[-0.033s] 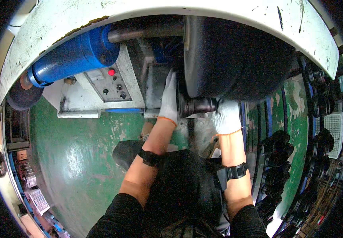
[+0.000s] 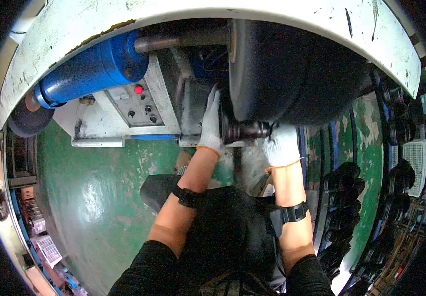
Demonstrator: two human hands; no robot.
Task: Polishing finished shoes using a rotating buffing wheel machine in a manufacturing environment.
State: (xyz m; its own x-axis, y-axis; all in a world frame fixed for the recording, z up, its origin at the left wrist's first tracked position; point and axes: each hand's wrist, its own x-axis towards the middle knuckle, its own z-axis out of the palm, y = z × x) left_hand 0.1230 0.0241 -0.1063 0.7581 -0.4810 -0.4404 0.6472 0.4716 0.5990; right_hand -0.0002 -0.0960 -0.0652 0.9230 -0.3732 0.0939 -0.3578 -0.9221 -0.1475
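Observation:
My left hand (image 2: 211,122), in a white knit glove, lies with its fingers stretched forward along the left side of a dark metal part (image 2: 246,130), holding it from that side. The part has a shiny, ridged round stub that spans the gap between my hands. My right hand (image 2: 280,146), also gloved, is on the stub's right end; its fingers are mostly hidden. Directly above the part is a large black wheel (image 2: 292,74), its surface smeared as if spinning. How the part's far side meets the wheel is hidden.
A white hood (image 2: 183,11) arches over the wheel. To the left are a blue cylindrical housing (image 2: 92,66) with a shaft (image 2: 183,40) and a control panel (image 2: 136,106) with a red button. Dark round pieces (image 2: 343,192) are stacked on the right, above a green floor (image 2: 94,197).

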